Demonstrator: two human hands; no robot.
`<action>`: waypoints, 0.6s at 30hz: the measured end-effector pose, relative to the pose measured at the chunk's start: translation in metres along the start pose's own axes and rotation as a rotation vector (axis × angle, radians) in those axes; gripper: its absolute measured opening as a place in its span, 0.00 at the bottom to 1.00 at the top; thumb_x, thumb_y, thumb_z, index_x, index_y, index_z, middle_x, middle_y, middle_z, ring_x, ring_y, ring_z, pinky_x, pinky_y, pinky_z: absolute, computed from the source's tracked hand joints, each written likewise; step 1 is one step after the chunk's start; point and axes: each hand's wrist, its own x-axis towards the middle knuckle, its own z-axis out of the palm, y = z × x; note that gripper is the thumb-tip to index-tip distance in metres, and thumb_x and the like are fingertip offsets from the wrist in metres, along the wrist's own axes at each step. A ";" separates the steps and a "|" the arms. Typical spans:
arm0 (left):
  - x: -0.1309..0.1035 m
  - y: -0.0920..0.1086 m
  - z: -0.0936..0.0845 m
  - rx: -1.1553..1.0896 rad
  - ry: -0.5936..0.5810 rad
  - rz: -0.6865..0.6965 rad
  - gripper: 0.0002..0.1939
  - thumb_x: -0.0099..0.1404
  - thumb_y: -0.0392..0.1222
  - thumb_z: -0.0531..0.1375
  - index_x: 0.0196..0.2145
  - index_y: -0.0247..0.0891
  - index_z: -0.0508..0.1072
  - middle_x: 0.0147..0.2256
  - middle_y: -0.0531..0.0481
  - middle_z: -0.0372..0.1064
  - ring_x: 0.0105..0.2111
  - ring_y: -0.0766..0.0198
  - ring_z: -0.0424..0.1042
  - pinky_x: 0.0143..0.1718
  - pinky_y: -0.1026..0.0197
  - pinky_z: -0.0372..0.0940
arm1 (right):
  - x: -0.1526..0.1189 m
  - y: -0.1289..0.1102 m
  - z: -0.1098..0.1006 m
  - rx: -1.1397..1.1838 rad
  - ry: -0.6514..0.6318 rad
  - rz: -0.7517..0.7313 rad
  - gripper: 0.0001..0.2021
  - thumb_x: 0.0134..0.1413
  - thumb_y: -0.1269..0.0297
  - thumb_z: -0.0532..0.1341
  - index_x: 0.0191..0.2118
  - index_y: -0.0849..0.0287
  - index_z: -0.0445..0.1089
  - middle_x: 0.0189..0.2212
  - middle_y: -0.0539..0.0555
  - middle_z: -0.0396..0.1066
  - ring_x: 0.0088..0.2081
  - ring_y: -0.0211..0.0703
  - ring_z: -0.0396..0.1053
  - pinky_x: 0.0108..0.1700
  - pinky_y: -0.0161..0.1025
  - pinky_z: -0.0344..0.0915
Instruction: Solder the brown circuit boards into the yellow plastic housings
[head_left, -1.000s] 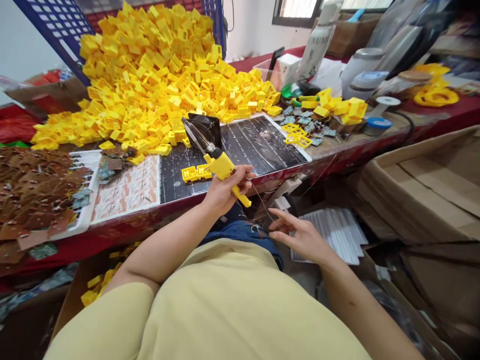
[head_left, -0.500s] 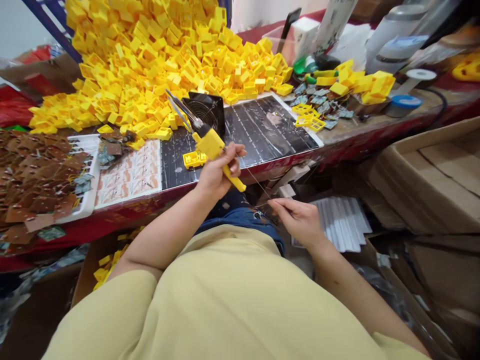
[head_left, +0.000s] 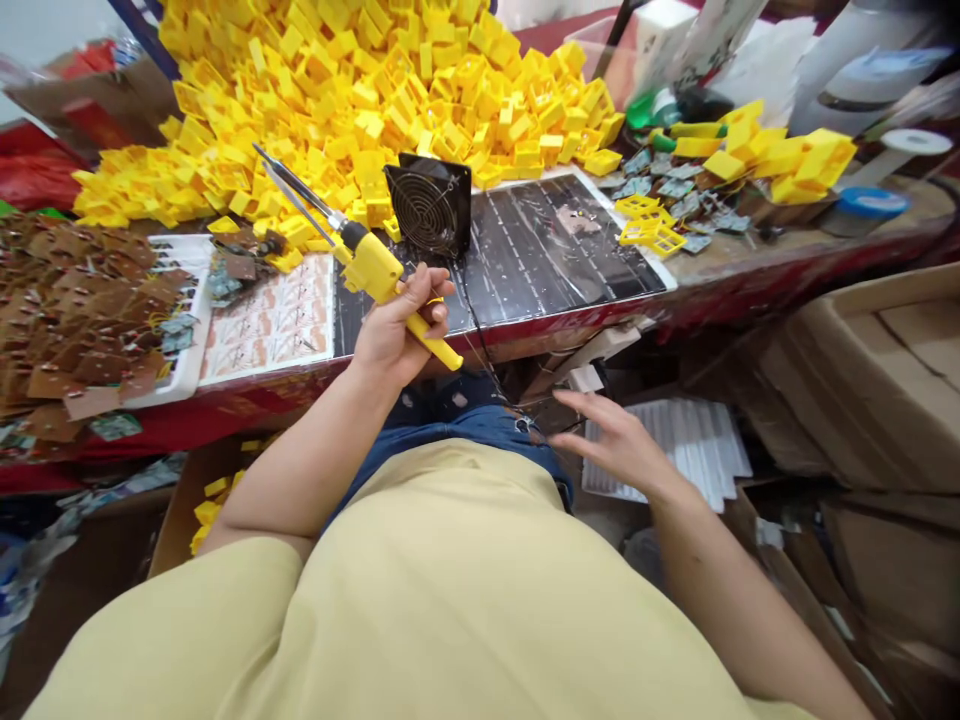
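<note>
My left hand is wrapped round the yellow handle of a soldering gun. Its metal tip and thin feed tube point up and to the left, towards a heap of yellow plastic housings. Over my lap, to the right, my right hand is open, thumb and fingers apart, with nothing visible between them. A small black fan stands on the dark bench mat just beyond my left hand, its cord running down over the bench edge.
Brown circuit boards fill a white tray on the left. Small boards with wires, yellow frames and a white spool lie at the right. Cardboard boxes and clear plastic trays are below the bench at right.
My right hand has opened from its pinch on a thin solder wire. My left hand has moved left with the soldering gun, and the view has shifted slightly.
</note>
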 end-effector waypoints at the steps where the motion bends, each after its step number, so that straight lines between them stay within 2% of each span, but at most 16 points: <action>1: -0.002 -0.002 0.000 0.007 0.005 -0.004 0.16 0.73 0.36 0.58 0.26 0.33 0.74 0.23 0.55 0.70 0.16 0.79 0.65 0.16 0.75 0.55 | 0.019 -0.015 0.009 0.035 0.022 -0.022 0.28 0.62 0.37 0.58 0.56 0.52 0.73 0.54 0.58 0.75 0.54 0.50 0.74 0.58 0.51 0.70; 4: -0.006 -0.003 -0.003 -0.001 0.036 -0.007 0.14 0.71 0.35 0.61 0.26 0.33 0.74 0.24 0.54 0.71 0.16 0.79 0.65 0.16 0.76 0.54 | 0.067 -0.057 0.037 0.136 0.070 -0.112 0.23 0.66 0.45 0.58 0.58 0.51 0.71 0.56 0.55 0.73 0.58 0.45 0.70 0.62 0.46 0.67; 7: -0.009 -0.003 -0.011 -0.057 0.067 -0.005 0.15 0.72 0.34 0.59 0.26 0.32 0.75 0.23 0.53 0.71 0.16 0.79 0.64 0.16 0.75 0.54 | 0.089 -0.081 0.054 0.209 0.094 -0.170 0.15 0.67 0.50 0.57 0.45 0.52 0.77 0.46 0.53 0.79 0.48 0.42 0.76 0.54 0.41 0.73; 9: -0.010 -0.004 -0.019 -0.092 0.097 -0.004 0.14 0.70 0.33 0.60 0.26 0.32 0.76 0.23 0.52 0.71 0.16 0.78 0.64 0.16 0.75 0.54 | 0.090 -0.085 0.059 0.228 0.119 -0.175 0.15 0.68 0.52 0.56 0.38 0.54 0.77 0.38 0.53 0.80 0.40 0.42 0.78 0.47 0.40 0.75; 12: -0.013 -0.006 -0.034 -0.136 0.167 -0.037 0.12 0.68 0.31 0.63 0.25 0.31 0.76 0.24 0.51 0.73 0.16 0.78 0.63 0.16 0.75 0.52 | 0.083 -0.081 0.055 0.225 0.143 -0.172 0.16 0.67 0.51 0.57 0.36 0.54 0.77 0.30 0.53 0.78 0.31 0.42 0.76 0.38 0.39 0.74; 15: -0.012 -0.004 -0.048 -0.199 0.225 -0.052 0.14 0.70 0.31 0.61 0.25 0.30 0.76 0.24 0.50 0.72 0.16 0.78 0.63 0.16 0.75 0.52 | 0.075 -0.076 0.046 0.224 0.144 -0.172 0.16 0.65 0.50 0.60 0.33 0.55 0.75 0.25 0.52 0.75 0.25 0.39 0.71 0.31 0.36 0.69; 18: -0.008 0.004 -0.059 -0.280 0.299 0.017 0.15 0.72 0.33 0.59 0.26 0.31 0.76 0.24 0.50 0.72 0.16 0.78 0.63 0.16 0.74 0.52 | 0.072 -0.074 0.039 0.254 0.235 -0.119 0.13 0.66 0.53 0.60 0.33 0.55 0.71 0.20 0.48 0.69 0.20 0.35 0.65 0.23 0.33 0.62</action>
